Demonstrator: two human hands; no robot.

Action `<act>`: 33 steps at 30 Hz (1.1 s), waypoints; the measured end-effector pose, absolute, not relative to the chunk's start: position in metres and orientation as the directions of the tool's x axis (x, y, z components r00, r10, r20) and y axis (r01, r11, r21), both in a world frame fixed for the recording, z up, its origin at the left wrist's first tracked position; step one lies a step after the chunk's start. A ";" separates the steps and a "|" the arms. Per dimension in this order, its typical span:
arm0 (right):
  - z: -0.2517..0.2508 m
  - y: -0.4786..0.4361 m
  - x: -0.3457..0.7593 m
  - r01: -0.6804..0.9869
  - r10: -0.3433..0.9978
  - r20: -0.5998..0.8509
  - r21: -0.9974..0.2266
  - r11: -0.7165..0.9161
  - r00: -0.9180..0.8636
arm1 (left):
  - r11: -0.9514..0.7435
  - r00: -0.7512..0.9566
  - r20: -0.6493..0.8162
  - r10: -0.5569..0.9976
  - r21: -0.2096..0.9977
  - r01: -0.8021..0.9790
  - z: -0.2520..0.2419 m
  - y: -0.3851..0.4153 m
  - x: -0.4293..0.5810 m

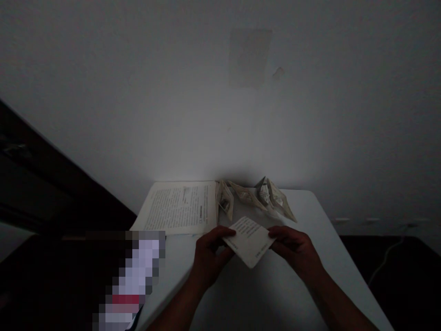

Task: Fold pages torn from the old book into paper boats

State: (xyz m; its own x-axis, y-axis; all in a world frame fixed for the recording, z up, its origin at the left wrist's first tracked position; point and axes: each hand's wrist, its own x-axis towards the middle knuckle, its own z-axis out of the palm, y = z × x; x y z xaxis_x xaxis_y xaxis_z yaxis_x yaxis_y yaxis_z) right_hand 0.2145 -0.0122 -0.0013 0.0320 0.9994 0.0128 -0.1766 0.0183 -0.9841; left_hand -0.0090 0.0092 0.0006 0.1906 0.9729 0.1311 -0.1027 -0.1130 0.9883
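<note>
Between my hands, above the near half of the table, is a folded square of printed paper (251,243), turned with one corner toward me. My left hand (214,250) pinches its left corner, thumb and fingers closed on it. At the opposite corner my right hand (292,248) grips it in the same way. Just beyond stand several folded paper boats: one boat (225,201) at the left, another boat (247,195) in the middle, and further boats (277,195) close together at the right.
A stack of printed pages (179,207) lies at the table's far left. The white table (310,216) meets a pale wall (193,115) behind. A blurred-out bright screen (132,280) shows at lower left. A cable (386,259) hangs at the right.
</note>
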 end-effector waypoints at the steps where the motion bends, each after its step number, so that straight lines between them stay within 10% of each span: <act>1: -0.001 -0.013 0.215 -0.180 0.999 0.017 -0.983 0.023 0.030 | -0.073 0.208 0.103 0.973 0.987 -0.145 0.000 0.010 -0.010; 13: 0.002 -0.012 0.217 -0.244 0.999 0.046 -0.969 0.050 0.024 | 0.009 0.305 0.089 0.948 0.952 -0.307 -0.003 0.013 -0.012; 33: 0.003 -0.016 0.207 0.102 0.980 0.168 -0.982 0.157 0.110 | -0.161 0.114 0.149 0.982 0.982 0.098 0.003 0.004 -0.005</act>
